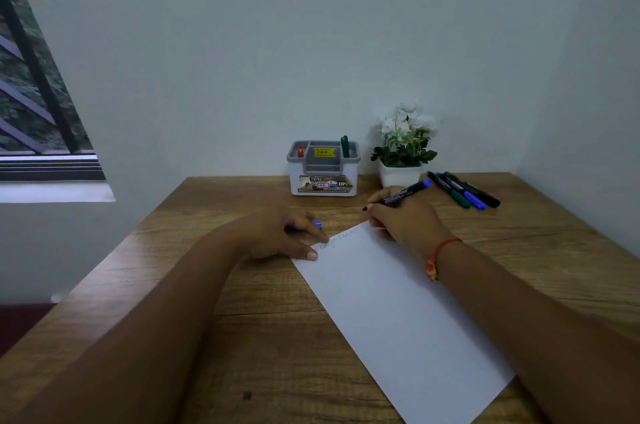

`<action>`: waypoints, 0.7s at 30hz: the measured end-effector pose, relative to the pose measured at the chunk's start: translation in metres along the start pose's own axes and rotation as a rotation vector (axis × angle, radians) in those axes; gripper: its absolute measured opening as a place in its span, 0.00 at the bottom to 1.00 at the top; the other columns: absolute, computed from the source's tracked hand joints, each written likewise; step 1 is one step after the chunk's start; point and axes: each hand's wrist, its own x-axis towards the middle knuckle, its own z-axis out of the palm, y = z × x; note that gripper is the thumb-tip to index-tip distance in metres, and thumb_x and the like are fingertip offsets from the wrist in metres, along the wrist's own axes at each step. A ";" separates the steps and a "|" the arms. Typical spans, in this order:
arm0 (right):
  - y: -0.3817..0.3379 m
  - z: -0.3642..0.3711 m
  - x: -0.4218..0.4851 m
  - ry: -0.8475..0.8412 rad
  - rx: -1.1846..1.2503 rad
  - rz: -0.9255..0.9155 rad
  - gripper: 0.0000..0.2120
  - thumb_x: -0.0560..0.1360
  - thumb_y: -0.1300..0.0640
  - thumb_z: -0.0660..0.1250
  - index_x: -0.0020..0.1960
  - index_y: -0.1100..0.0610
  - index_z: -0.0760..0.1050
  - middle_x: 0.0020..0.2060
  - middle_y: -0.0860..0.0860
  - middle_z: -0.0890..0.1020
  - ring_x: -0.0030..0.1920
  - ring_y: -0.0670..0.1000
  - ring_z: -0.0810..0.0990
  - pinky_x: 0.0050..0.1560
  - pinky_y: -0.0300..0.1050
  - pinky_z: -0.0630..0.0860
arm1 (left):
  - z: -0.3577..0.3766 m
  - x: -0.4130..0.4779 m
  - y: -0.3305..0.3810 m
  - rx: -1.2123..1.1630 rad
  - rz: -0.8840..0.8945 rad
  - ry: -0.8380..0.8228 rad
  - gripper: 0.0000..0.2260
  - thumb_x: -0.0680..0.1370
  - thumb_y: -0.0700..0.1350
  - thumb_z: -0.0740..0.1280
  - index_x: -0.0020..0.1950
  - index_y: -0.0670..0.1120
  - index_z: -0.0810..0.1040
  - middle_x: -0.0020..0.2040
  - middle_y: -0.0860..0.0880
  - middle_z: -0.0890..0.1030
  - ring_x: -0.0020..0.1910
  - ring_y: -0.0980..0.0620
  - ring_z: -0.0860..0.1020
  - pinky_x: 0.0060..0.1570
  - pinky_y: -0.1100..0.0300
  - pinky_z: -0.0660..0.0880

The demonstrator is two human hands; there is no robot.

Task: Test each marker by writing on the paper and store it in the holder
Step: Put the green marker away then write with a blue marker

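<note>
A white sheet of paper (391,312) lies slanted on the wooden desk, with faint scribbles along its far edge. My right hand (401,219) grips a blue marker (405,193) in a writing hold, its tip just past the paper's far corner. My left hand (287,233) presses the paper's far left corner with the thumb while its fingers curl around a blue cap (317,224). The grey and white holder (323,169) stands at the back with a red marker (300,151) and a green marker (344,145) in it.
Three more markers (464,189) lie side by side at the back right. A white pot of white flowers (403,146) stands right of the holder against the wall. The desk's left edge drops off below a window (34,94).
</note>
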 end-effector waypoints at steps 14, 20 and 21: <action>-0.007 -0.013 -0.007 -0.078 0.076 -0.090 0.04 0.79 0.55 0.71 0.45 0.52 0.82 0.31 0.45 0.84 0.35 0.41 0.82 0.31 0.34 0.76 | 0.003 0.001 -0.001 0.056 -0.156 0.376 0.12 0.73 0.53 0.72 0.56 0.53 0.81 0.53 0.55 0.78 0.51 0.56 0.74 0.42 0.64 0.69; -0.016 -0.008 -0.011 -0.121 0.277 0.056 0.13 0.81 0.55 0.63 0.47 0.56 0.85 0.32 0.48 0.84 0.33 0.43 0.82 0.30 0.37 0.77 | 0.005 0.003 0.001 -0.062 -0.152 0.493 0.07 0.74 0.50 0.71 0.52 0.55 0.81 0.51 0.55 0.78 0.50 0.55 0.75 0.41 0.64 0.68; -0.018 -0.008 -0.012 -0.127 0.295 0.062 0.14 0.81 0.55 0.61 0.48 0.56 0.85 0.32 0.48 0.84 0.33 0.43 0.82 0.30 0.37 0.77 | 0.005 0.003 0.001 -0.123 -0.133 0.542 0.07 0.75 0.49 0.71 0.52 0.54 0.81 0.50 0.54 0.79 0.49 0.54 0.76 0.43 0.62 0.71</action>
